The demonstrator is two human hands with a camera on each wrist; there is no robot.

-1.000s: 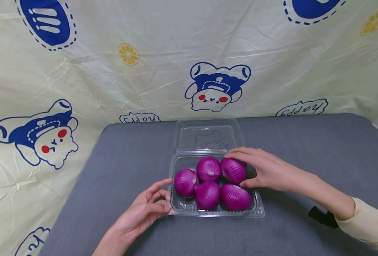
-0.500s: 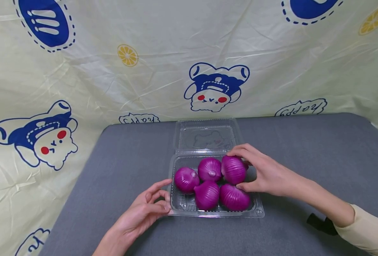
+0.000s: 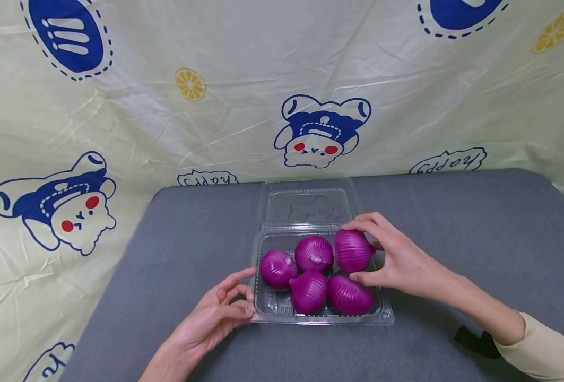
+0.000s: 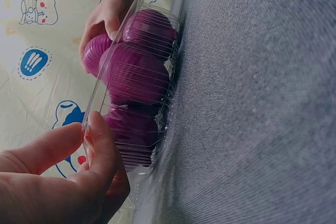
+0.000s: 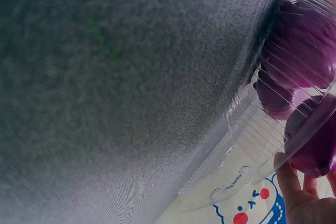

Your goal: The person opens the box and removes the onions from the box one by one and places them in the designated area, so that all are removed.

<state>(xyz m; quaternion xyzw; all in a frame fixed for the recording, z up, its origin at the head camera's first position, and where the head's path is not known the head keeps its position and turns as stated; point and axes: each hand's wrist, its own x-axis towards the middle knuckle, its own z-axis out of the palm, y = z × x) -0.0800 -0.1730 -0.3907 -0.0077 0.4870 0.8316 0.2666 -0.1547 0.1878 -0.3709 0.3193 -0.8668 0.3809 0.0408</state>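
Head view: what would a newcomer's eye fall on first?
Five purple onions dominate mid-picture, at the clear container on the grey table. Next, the right hand grips the back-right onion; the left hand pinches the container's left rim. Behind, blue cartoon animals mark the pale backdrop.

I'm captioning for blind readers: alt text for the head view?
A right hand grips a purple onion at the back right of a clear plastic box holding four other onions, while the left hand holds the box's left edge. The lid is folded back; printed cloth backs the grey table.
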